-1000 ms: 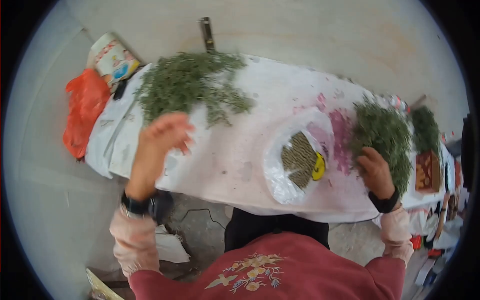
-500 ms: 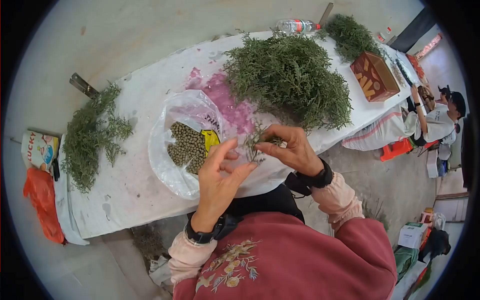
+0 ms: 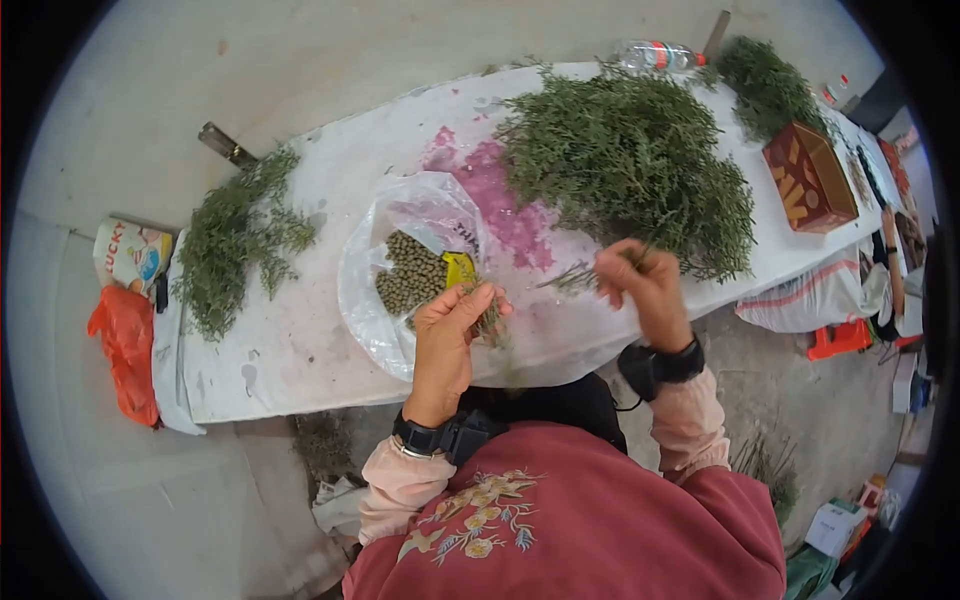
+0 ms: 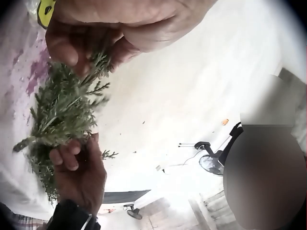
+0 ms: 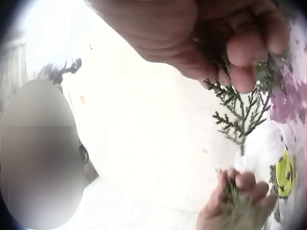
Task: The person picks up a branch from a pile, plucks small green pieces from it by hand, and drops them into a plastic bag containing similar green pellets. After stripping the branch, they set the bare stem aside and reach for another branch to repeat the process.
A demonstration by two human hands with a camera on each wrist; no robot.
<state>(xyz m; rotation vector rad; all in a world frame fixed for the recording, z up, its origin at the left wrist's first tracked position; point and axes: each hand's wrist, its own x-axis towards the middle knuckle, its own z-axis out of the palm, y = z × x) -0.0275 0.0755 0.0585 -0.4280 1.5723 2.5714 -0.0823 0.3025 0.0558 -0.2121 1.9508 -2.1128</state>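
My left hand [image 3: 445,345] pinches small green sprigs [image 3: 488,320] at the near right edge of an open plastic bag [image 3: 365,300] of round greenish-brown pellets [image 3: 412,270]. To its right, my right hand [image 3: 648,290] holds another sprig [image 3: 572,279] between thumb and fingers, its tip pointing left. In the right wrist view that sprig [image 5: 242,115] hangs from the fingertips, apart from the left hand [image 5: 237,201]. A large pile of green branches [image 3: 630,160] lies just beyond my right hand. A yellow label [image 3: 459,268] shows inside the bag.
A smaller branch heap [image 3: 235,240] lies at the left of the white-covered table [image 3: 290,370]. Beyond the big pile are a plastic bottle [image 3: 660,56], more greenery [image 3: 768,85] and a red-brown box [image 3: 808,180]. An orange bag [image 3: 125,350] hangs at the far left.
My left hand, open and empty half a second ago, now pinches sprigs. My right hand has moved away to the right, still with a sprig. The head view has shifted.
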